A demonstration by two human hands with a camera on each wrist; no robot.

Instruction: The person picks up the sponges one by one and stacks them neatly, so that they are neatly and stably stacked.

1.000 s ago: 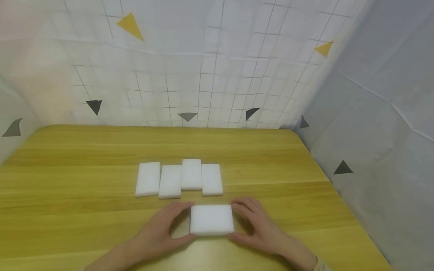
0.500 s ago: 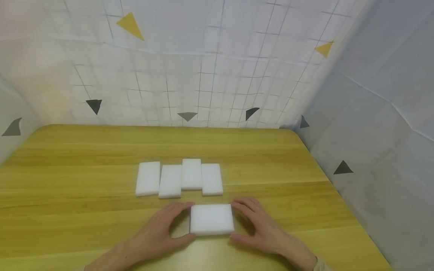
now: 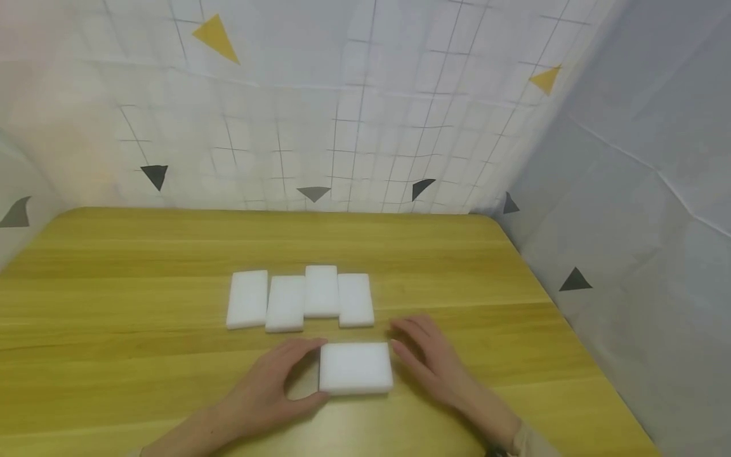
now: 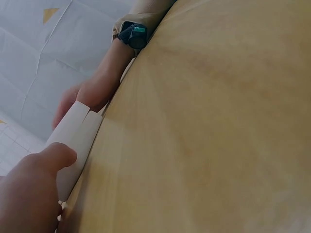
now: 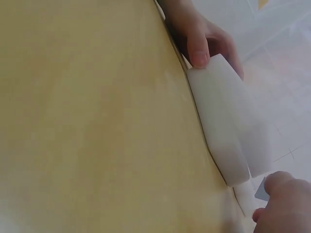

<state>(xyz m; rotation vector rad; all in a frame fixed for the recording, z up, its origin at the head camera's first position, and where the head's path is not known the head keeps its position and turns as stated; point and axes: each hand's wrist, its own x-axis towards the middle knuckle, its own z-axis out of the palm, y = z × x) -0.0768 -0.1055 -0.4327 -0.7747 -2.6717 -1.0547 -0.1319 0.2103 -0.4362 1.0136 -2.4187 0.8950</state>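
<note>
1. Both hands sit at the near middle of the yellow-green wooden table (image 3: 114, 355). The left hand (image 3: 268, 387) curls round the left side of a white rectangular foam block (image 3: 355, 368), fingers on its far corner and thumb at its near corner, so it holds that block in place.
2. Beside the block's right edge lies the right hand (image 3: 431, 362), fingers loosely spread and pointing away. From the head view it looks just apart from the block; whether a fingertip touches is hard to tell. It holds nothing.
3. That block lies flat, long side across. In the wrist views it shows a seam along its edge, so it may be two slabs stacked or set together; the head view does not settle this.
4. Just beyond it stands a row of four more white foam blocks (image 3: 301, 299), lying flat side by side, long sides running away. The third from the left sits a little further back than the others, and a small gap separates the leftmost from its neighbour.
5. Behind and to the right hangs a white gridded backdrop sheet (image 3: 342, 114) with yellow and dark triangles printed on it.
6. Forearms are cut off by the lower frame edge, and a dark wrist device (image 4: 132, 35) is partly hidden at the right sleeve.
</note>
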